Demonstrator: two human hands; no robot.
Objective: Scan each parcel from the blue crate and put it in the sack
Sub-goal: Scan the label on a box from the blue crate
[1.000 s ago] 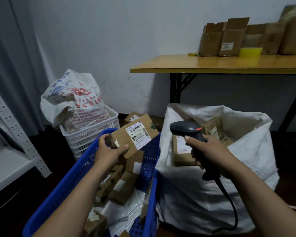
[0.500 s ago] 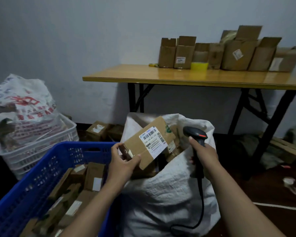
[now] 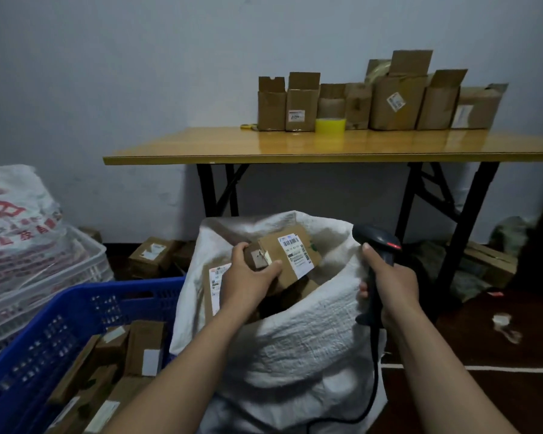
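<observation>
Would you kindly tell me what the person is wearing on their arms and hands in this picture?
The left hand and right hand are ungloved, with no watch or rings that I can see; both arms are bare to the frame's edge, no sleeves in view.

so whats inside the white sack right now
In the white sack's mouth, the left hand grips a brown parcel. Below it lie a second labelled parcel and more brown cardboard. Anything deeper is hidden by the hand, those boxes and the sack's front wall.
</observation>
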